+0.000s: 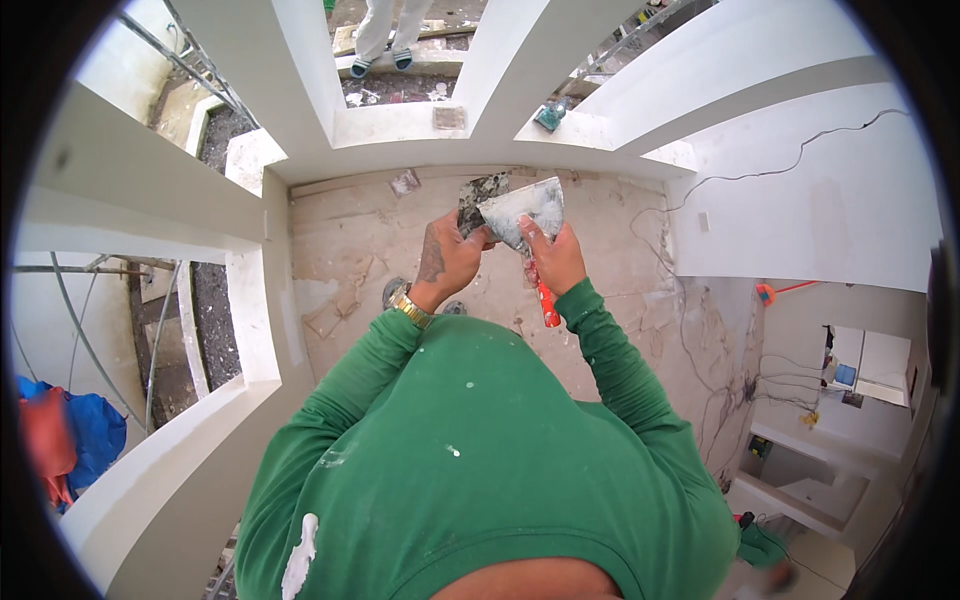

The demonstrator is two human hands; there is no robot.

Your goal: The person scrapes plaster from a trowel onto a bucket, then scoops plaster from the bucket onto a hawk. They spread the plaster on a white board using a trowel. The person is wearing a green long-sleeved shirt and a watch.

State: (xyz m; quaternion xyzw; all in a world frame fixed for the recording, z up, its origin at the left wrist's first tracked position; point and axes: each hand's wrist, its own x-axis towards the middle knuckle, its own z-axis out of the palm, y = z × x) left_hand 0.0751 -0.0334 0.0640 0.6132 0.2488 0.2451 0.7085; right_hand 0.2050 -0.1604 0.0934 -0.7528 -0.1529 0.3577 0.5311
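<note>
- Head view, sole camera: two bare hands raised near the upper middle, close together, over a covered floor (590, 340)
- Left hand (450, 255): fingers (481, 238) closed in a pinch on the lower edge of a dark speckled blade (484, 190); blade projects upward beyond the fingertips; any handle to it cannot be made out
- Right hand (558, 258): holding a putty knife (540, 205) low on its blade, thumb laid along the upper face, remaining fingers curled behind and mostly hidden
- Putty knife orientation: broad whitish-coated blade beyond the thumb, pointing away from the body; red handle (548, 305) emerging below the hand toward the wearer
- Relation of the two tools: putty knife blade overlaps the right-hand part of the dark blade in this view, lying in front of it; contact between them cannot be told
- Wearer: green long-sleeved top (480, 430) with white spatters; gold-coloured watch (411, 309) on the left wrist
- Beyond the hands: pale ledge (390, 125) bearing a small square piece (449, 118); teal object (550, 115) farther right, on the next opening's sill
- Right side: thin dark cable (760, 173) running across the white wall and down
- Through the upper opening: another person's legs (390, 25) in pale trousers and striped sandals, well apart from the hands
</note>
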